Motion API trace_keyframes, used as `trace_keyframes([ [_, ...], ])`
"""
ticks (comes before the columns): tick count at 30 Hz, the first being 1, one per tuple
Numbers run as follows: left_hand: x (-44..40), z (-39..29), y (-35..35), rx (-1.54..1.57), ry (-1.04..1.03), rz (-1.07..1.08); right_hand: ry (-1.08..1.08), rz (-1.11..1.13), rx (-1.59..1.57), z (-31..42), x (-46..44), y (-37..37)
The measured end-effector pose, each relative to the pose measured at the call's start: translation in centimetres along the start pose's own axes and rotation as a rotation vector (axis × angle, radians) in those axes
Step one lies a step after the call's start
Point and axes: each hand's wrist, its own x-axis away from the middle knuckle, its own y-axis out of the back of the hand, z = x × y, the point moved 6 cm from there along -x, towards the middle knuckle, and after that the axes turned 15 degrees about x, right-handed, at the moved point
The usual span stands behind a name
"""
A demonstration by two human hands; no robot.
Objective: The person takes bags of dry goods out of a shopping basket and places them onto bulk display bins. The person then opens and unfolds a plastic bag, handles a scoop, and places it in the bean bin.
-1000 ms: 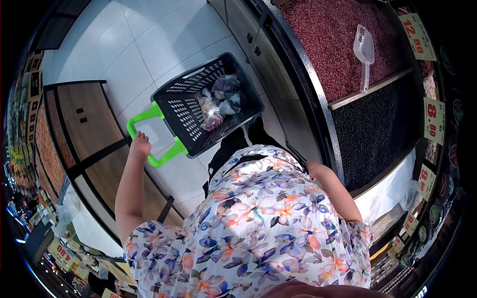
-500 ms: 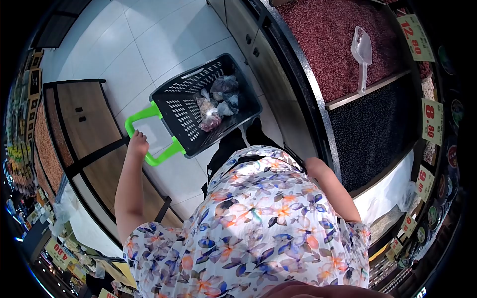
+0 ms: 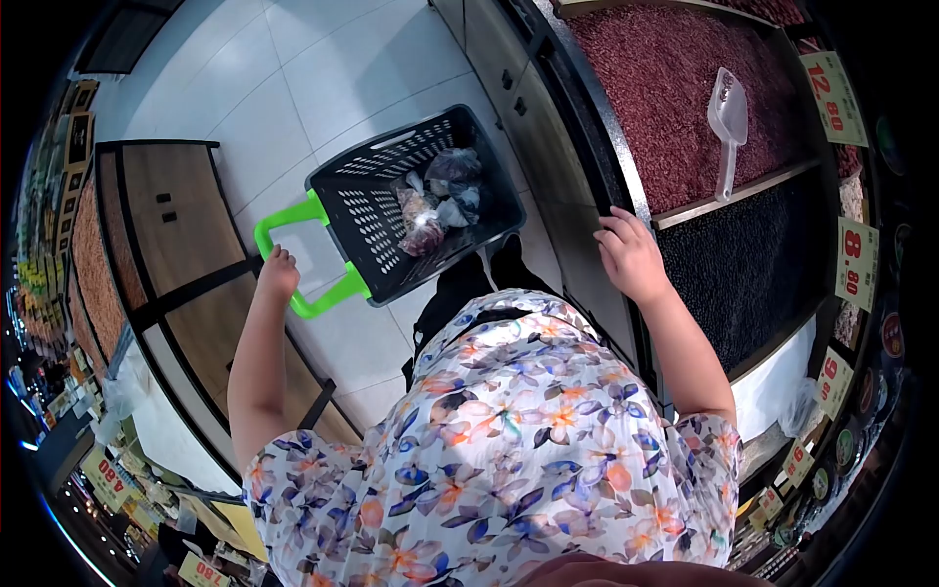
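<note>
My left hand (image 3: 281, 275) is closed around the bright green handle (image 3: 311, 298) of a dark grey shopping basket (image 3: 357, 201). Inside the basket lie several knotted clear plastic bags (image 3: 455, 176) with dry goods, one of them holding reddish contents. My right hand (image 3: 631, 256) hangs free over the edge of the bulk bin counter, its fingers apart and nothing in them. Beyond it are a bin of dark red beans (image 3: 655, 108) and a bin of black beans (image 3: 738, 264). A clear plastic scoop (image 3: 729, 117) rests on the red beans, its handle reaching the divider.
Price signs (image 3: 833, 96) line the counter's far edge on the right. A wooden cabinet (image 3: 176, 196) with more bins stands on the left. Pale floor tiles (image 3: 342, 68) run between the counters. A crumpled plastic bag (image 3: 802, 406) lies by the white bin.
My right hand has risen from beside my waist and reached forward over the counter edge, its fingers now spread. My left hand keeps its hold on the basket handle.
</note>
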Motion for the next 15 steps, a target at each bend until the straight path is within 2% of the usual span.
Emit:
trace_keyframes([
  [3,-0.1,0.0,-0.3,-0.040,-0.024,0.023,0.086,-0.062,0.092,-0.8,-2.6,-1.1],
  [5,-0.1,-0.1,-0.5,-0.056,-0.023,-0.003,0.095,-0.054,0.110,-1.7,-3.7,-2.4],
  [9,-0.7,0.1,-2.1,-0.065,-0.001,0.103,0.266,0.005,0.219,-3.1,-5.7,-4.7],
  [12,0.2,-0.8,-0.4,-0.056,-0.007,0.135,0.357,0.007,0.250,-3.9,-6.2,-5.0],
  [15,0.2,-1.0,-1.7,-0.087,-0.026,0.053,0.466,0.014,0.245,-4.5,-6.9,-4.9],
])
